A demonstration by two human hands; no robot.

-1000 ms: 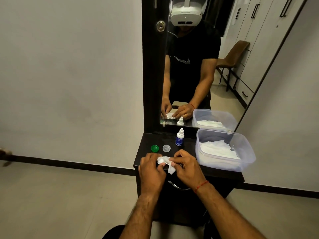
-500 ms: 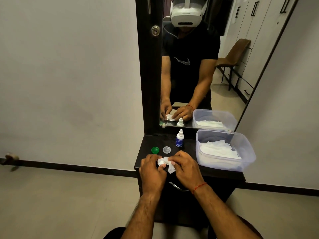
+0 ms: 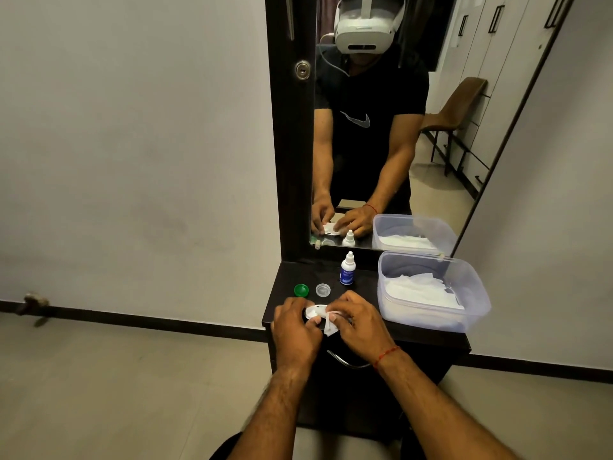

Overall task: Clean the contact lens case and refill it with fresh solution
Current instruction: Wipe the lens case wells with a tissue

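Hands at the cabinet's (image 3: pixel 286 279) near edge: left hand (image 3: pixel 295 330) curled round the white lens case (image 3: pixel 315 309), right hand (image 3: pixel 360 327) pinching a crumpled tissue (image 3: pixel 330 324) against it. Beyond lie two round caps — green cap (image 3: pixel 301 289), clear cap (image 3: pixel 323 289) — and an upright white-and-blue dropper bottle (image 3: pixel 347 271). Right, a translucent tub (image 3: pixel 428 318) holds white tissues (image 3: pixel 418 290).

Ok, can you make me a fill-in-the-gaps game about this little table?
The cap left of the clear cap is ____.
The bottle has a blue label and a ____ top.
The plastic tub stands to the bottle's ____.
The red thread is on the ____ wrist.
Missing: green, white, right, right.
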